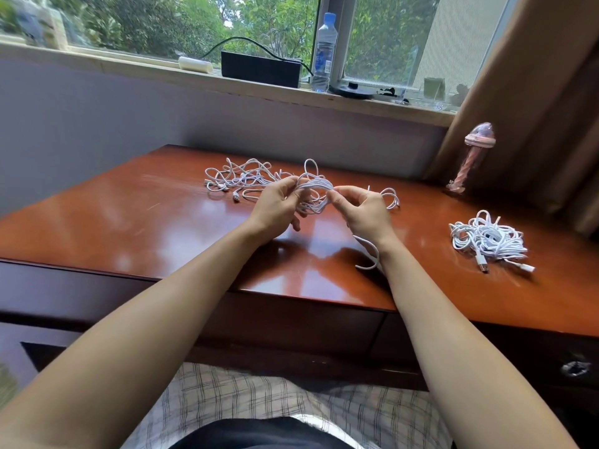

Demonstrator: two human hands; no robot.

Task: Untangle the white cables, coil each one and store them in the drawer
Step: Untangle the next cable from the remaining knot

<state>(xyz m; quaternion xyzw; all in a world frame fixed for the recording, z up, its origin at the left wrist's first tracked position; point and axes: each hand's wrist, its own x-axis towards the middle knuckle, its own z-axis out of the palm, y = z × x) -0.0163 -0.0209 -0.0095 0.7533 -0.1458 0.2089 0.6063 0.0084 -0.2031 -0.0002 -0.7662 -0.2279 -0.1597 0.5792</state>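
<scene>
Over desk [129,228] centre | left hand [278,204], right hand [364,210] pinch coil [316,184] | tangle [240,179] behind, bundle [489,238] right

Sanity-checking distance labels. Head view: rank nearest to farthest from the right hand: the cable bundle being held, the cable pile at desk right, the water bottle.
1. cable bundle: pinched by the right hand, over the middle of the desk.
2. cable pile: on the desk, off to the hand's right.
3. water bottle: on the windowsill, beyond the desk.
</scene>
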